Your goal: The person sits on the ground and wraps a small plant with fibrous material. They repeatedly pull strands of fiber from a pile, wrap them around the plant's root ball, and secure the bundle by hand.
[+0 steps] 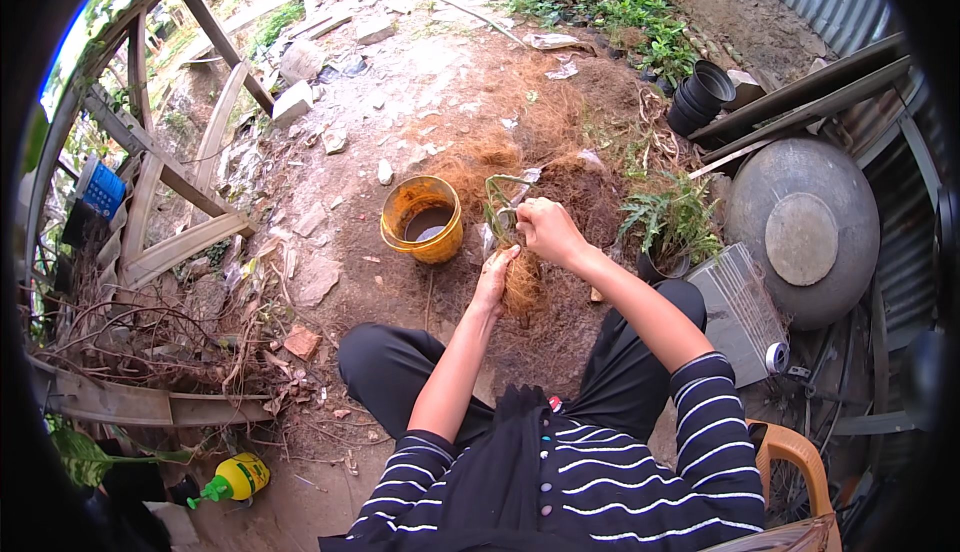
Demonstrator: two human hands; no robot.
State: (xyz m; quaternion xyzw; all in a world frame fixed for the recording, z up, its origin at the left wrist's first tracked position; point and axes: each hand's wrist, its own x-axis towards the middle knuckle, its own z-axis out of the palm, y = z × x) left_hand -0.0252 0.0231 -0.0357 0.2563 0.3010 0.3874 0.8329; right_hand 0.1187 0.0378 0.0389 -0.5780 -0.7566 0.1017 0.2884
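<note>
My left hand [493,280] grips a bundle of brown coconut fibre [523,286] that is wrapped about the base of a small plant [495,211]. Thin green stems or leaves rise from the top of the bundle and bend over. My right hand [551,229] is at the upper end of the bundle, fingers curled in close to the stems. What those fingers pinch is too small to make out. Just left of the plant stands a yellow, dirt-stained bucket [439,250] with murky liquid inside. More loose coconut fibre [487,158] lies on the ground beyond.
A potted fern [667,226] and a large overturned grey basin [855,214] are on my right. A small roll [777,357] rests on a grey panel [731,304]. Stacked black pots [694,102] stand farther back. Wooden frames [176,173] and a yellow spray bottle [244,477] are leftward.
</note>
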